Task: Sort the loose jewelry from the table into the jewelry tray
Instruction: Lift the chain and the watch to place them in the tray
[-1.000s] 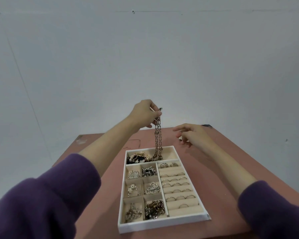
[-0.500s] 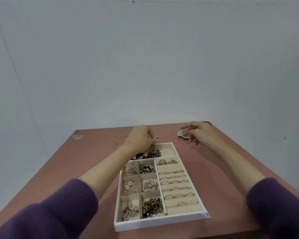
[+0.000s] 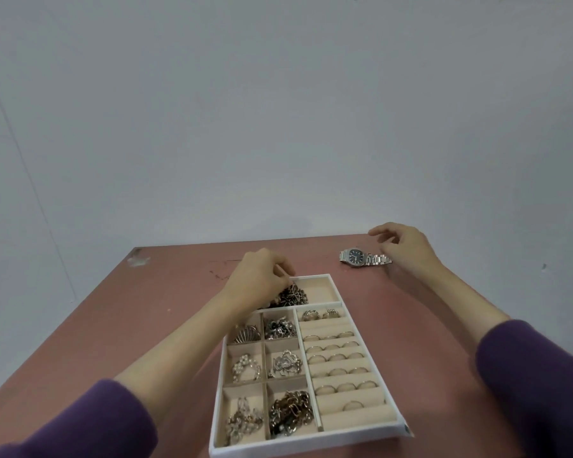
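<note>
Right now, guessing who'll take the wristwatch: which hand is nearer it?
Right. The right hand is by the wristwatch, at its band end; the left hand is off to its left, over the jewelry tray.

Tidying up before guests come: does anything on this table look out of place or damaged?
Yes. A silver watch lies loose on the table, beyond the jewelry tray's far right corner, beside the right hand. The tray's near right corner looks split, and the table's far left corner is scuffed.
</note>
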Available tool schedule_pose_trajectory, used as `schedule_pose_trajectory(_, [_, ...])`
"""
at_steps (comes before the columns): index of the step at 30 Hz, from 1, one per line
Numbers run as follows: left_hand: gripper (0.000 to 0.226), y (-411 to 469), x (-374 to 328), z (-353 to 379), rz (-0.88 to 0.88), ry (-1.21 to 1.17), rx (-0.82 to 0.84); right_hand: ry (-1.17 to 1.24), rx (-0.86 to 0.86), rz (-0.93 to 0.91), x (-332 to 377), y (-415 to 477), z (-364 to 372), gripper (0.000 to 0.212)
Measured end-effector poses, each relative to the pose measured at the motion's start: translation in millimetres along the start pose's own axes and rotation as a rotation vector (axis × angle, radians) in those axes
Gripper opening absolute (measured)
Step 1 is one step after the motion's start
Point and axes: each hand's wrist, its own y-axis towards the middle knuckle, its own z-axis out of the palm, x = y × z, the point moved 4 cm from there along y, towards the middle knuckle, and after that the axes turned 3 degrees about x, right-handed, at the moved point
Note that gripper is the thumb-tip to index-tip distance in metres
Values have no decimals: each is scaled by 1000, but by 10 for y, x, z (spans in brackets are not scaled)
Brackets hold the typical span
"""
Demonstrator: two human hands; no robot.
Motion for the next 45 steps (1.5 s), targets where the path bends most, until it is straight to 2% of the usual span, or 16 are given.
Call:
schedule_pose_trajectory(3, [14, -32, -3, -12, 10, -46, -52, -286, 242, -17, -54, 50, 105, 53])
schedule_pose_trajectory(5, [16, -55, -14, -1, 13, -73, -61, -400, 298, -49, -23, 69, 160, 63])
schedule_pose_trajectory(7, [16, -75, -28, 6, 18, -92, -67, -436, 291, -69, 7, 113, 206, 54])
schedule_pose_trajectory(11, [15, -102, -37, -28, 27, -180, -91, -417, 238, -63, -1, 213, 254, 23])
schedule_pose_trajectory(13, [16, -122, -39, -51, 26, -250, -113, -398, 207, -63, 47, 210, 254, 24])
schedule_pose_trajectory(15, [15, -148, -54, -76, 30, -303, -153, -296, 170, -70, 142, 202, 240, 21])
schedule_pose_trajectory(19, [16, -179, -111, -113, 76, -365, -210, 137, 184, -116, 588, 64, 185, 10])
schedule_pose_trajectory(23, [33, -144, -122, -161, 97, -574, -187, 509, 378, -97, 1068, -213, 246, 7])
schedule_pose_trajectory(26, [34, -150, -129, -149, 73, -845, -89, 823, 553, -19, 1217, -370, 404, 8])
schedule_pose_trajectory(28, [36, -163, -112, -117, 42, -965, -13, 952, 577, 39, 1220, -416, 511, 10])
schedule_pose_trajectory(30, [30, -169, -71, -90, 18, -1005, 25, 1010, 568, 81, 1193, -436, 579, 14])
schedule_pose_trajectory(34, [24, -163, 14, -124, -30, -1137, -31, 1107, 517, 194, 1105, -434, 594, 16])
schedule_pose_trajectory(36, [21, -150, 42, -154, -48, -1260, -60, 1146, 507, 263, 1042, -428, 576, 15])
schedule_pose_trajectory(39, [25, -126, 90, -208, -70, -1515, -66, 1160, 597, 311, 1001, -469, 584, 25])
schedule_pose_trajectory(42, [36, -132, 92, -274, -35, -1732, -14, 1318, 689, 225, 1033, -491, 592, 42])
schedule_pose_trajectory(45, [40, -138, 72, -318, -4, -1808, -37, 1126, 722, 29, 1085, -504, 595, 51])
